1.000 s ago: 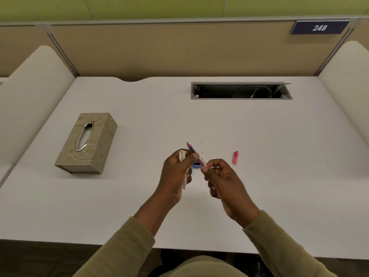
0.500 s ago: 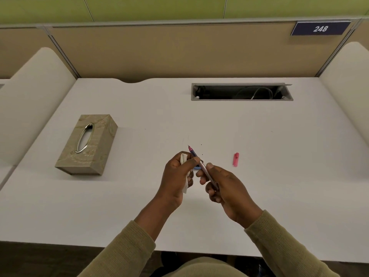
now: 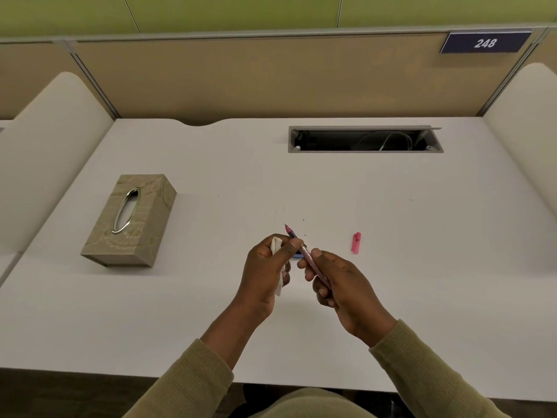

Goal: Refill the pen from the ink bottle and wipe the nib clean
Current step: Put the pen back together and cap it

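Observation:
A pink pen point(image 3: 304, 251) with a dark nib section points up and to the far left above the white desk point(image 3: 391, 267). My left hand point(image 3: 266, 273) pinches the pen near the nib and also holds a folded white tissue point(image 3: 276, 245). My right hand point(image 3: 340, 285) grips the pen's barrel lower down. A small blue object point(image 3: 298, 255), perhaps the ink bottle, shows between the hands and is mostly hidden. The pink pen cap point(image 3: 356, 242) lies on the desk to the right.
A beige tissue box point(image 3: 131, 220) stands at the left. An open cable slot point(image 3: 364, 139) sits at the back of the desk. Tiny ink specks point(image 3: 303, 220) dot the surface beyond the pen. Padded dividers flank both sides.
My right hand has slid from pinching the pen's rear end to wrapping around the barrel. The left hand keeps its hold near the nib with the tissue.

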`<state>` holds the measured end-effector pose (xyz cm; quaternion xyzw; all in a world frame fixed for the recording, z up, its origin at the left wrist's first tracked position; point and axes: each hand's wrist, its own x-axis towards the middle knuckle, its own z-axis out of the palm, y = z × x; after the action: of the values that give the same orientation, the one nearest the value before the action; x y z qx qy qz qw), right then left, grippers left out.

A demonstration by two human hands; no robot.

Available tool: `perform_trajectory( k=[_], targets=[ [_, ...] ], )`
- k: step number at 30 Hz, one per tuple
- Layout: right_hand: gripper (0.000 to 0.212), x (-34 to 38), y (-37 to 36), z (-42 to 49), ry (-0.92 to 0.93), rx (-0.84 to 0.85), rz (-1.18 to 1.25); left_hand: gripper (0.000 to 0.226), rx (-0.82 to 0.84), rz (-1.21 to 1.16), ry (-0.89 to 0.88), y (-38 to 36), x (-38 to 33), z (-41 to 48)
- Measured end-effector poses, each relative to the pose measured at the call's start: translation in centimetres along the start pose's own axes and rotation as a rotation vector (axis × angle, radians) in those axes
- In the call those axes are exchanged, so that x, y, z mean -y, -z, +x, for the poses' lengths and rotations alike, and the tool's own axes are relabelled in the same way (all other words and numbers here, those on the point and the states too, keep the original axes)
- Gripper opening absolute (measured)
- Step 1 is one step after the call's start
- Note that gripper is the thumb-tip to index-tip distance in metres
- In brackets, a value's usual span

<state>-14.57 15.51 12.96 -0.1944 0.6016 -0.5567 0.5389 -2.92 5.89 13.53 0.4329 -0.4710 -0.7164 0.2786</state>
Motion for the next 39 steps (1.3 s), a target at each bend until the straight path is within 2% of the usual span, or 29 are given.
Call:
perform_trajectory(
  k=[7, 11, 16, 22, 27, 34, 39],
  targets=[
    [0.017, 0.4, 0.0, 0.3, 0.014, 0.005, -0.034, 0.010, -0.004, -0.029, 0.012, -0.2, 0.5, 0.2],
    [0.036, 0.4, 0.1, 0.1, 0.008, 0.003, 0.004, 0.014, 0.014, -0.044, 0.007, -0.4, 0.4, 0.3],
    [0.020, 0.4, 0.1, 0.3, 0.033, -0.008, -0.072, 0.014, -0.006, 0.005, -0.001, -0.5, 0.7, 0.5],
    [0.040, 0.3, 0.3, -0.2, 0.034, 0.010, -0.032, 0.022, 0.008, 0.015, -0.004, -0.9, 0.8, 0.4],
    [0.022, 0.3, 0.6, -0.2, 0.058, -0.038, -0.117, 0.022, -0.011, 0.049, -0.016, -1.4, 1.1, 0.2],
    [0.036, 0.1, 1.2, -1.0, 0.054, -0.031, -0.104, 0.023, 0.005, 0.047, 0.001, -2.3, 1.4, -0.2],
    [0.022, -0.1, 1.7, -1.0, 0.074, -0.079, -0.199, 0.023, 0.000, 0.067, 0.006, -2.7, 1.9, -0.3]
  ],
)
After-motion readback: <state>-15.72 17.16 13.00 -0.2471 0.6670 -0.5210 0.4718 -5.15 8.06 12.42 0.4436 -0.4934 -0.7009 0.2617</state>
